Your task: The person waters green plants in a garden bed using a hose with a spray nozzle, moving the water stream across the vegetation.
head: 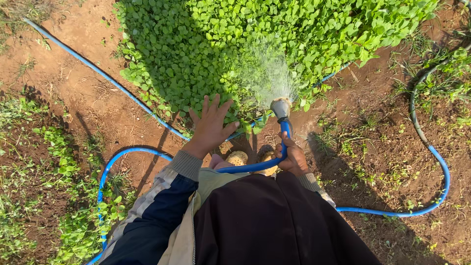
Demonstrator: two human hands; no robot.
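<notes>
Fingers of right hand clenched round blue hose, nozzle spraying green plants — left hand splayed wide, holding nothing, red dirt around

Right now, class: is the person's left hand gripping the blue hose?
No: the left hand is spread open with nothing in it, while the right hand grips the blue hose.

1 head-worn camera looks steeply down, close above the garden soil.
</notes>
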